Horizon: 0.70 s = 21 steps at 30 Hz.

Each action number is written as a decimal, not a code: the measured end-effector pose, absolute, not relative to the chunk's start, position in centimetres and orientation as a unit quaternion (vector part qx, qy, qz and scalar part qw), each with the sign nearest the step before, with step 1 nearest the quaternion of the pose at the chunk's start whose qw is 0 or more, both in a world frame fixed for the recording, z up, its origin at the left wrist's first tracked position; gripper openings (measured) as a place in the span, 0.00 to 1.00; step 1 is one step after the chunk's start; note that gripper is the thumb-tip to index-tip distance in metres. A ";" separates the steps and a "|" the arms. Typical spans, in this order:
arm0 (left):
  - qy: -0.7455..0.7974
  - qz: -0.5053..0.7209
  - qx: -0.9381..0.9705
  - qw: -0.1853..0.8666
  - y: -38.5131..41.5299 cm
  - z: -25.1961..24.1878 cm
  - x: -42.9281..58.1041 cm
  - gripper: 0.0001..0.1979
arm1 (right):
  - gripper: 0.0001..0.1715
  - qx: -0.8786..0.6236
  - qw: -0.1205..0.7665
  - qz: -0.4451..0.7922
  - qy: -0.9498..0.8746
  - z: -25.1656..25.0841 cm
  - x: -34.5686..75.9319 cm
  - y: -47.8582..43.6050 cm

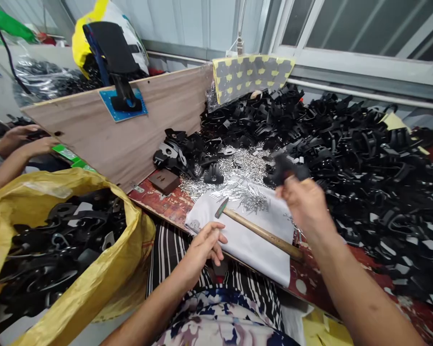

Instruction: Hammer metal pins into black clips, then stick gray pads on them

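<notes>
My right hand (306,204) grips a black plastic part (290,170), blurred by motion, above the near edge of the big heap. Over the table's front edge hovers my left hand (207,242), its fingers loosely curled and apart, with nothing in them. Just beyond it lies a hammer (261,233) with a wooden handle and a small metal head, resting on a white cloth (238,250). A spread of thin silver pins (243,168) covers the cloth's far side and the tabletop behind. Near the board sits a small brown block (164,181) with two holes.
A heap of black plastic parts (346,158) fills the table's right and back. A wooden board (166,105) walls off the left side. At lower left stands a yellow sack (137,235) of similar parts. Another person's hands (32,144) work beyond the board.
</notes>
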<state>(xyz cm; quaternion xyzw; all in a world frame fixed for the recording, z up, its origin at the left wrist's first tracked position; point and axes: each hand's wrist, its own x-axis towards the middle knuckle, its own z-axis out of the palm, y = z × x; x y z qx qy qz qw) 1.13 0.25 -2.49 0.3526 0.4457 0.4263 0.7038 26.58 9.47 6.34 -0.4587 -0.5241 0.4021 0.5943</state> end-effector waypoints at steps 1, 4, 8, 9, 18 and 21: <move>0.444 0.422 0.360 0.703 0.4 -2.8 1.0 0.24 | 0.21 -0.432 0.644 0.400 -0.489 7.3 27.0 11.3; 0.440 0.426 0.374 0.696 0.7 -3.7 0.9 0.23 | 0.22 -0.459 0.598 0.350 -0.556 7.9 25.2 16.2; 0.435 0.410 0.380 0.706 1.0 -4.2 0.8 0.22 | 0.07 -0.542 0.330 0.253 -0.730 4.1 18.0 19.9; 0.434 0.403 0.381 0.710 1.0 -4.1 0.6 0.22 | 0.04 -0.548 0.307 0.236 -0.742 3.1 16.3 20.5; 0.437 0.499 0.298 0.686 1.0 -0.6 -1.7 0.25 | 0.07 -0.463 0.246 0.072 -0.849 2.7 16.0 16.6; 0.417 0.538 0.255 0.687 1.6 0.6 -1.3 0.33 | 0.11 -0.361 0.233 0.033 -0.902 2.0 18.2 11.5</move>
